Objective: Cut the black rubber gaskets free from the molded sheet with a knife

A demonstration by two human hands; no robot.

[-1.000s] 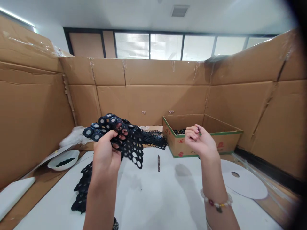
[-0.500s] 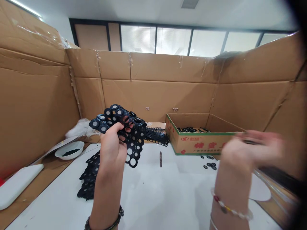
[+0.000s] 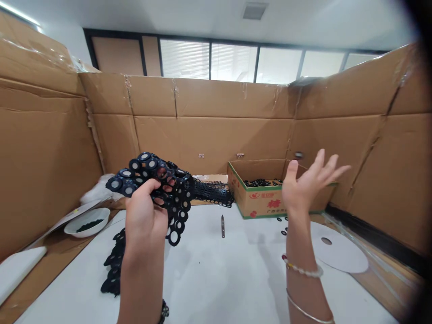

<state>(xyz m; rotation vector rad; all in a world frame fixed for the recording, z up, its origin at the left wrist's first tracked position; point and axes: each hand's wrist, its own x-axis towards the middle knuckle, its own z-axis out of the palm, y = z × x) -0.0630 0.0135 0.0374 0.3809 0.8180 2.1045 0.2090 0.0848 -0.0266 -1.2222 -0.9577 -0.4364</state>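
My left hand (image 3: pixel 146 207) is closed around a floppy black sheet of joined rings (image 3: pixel 177 189), raised over the left half of the white table. My right hand (image 3: pixel 305 186) is spread open in front of the carton (image 3: pixel 261 202), palm up, with nothing in it. A small dark ring (image 3: pixel 299 155) hangs in the air just above its fingers, slightly blurred. Black rings (image 3: pixel 259 182) lie inside the carton. Behind the held sheet, a flat black mesh strip (image 3: pixel 216 192) stretches toward the carton.
A small blade (image 3: pixel 222 226) lies mid-table. More black sheets (image 3: pixel 113 270) are stacked at left, near a white bowl (image 3: pixel 87 222) with dark bits. A white disc (image 3: pixel 337 249) lies at right, and a few loose rings (image 3: pixel 284 232) beside the carton. Cardboard walls (image 3: pixel 216 135) surround the table.
My right hand has moved left and opened; a small ring is now in the air above it. The view has shifted slightly right. My left hand still holds the black sheet.
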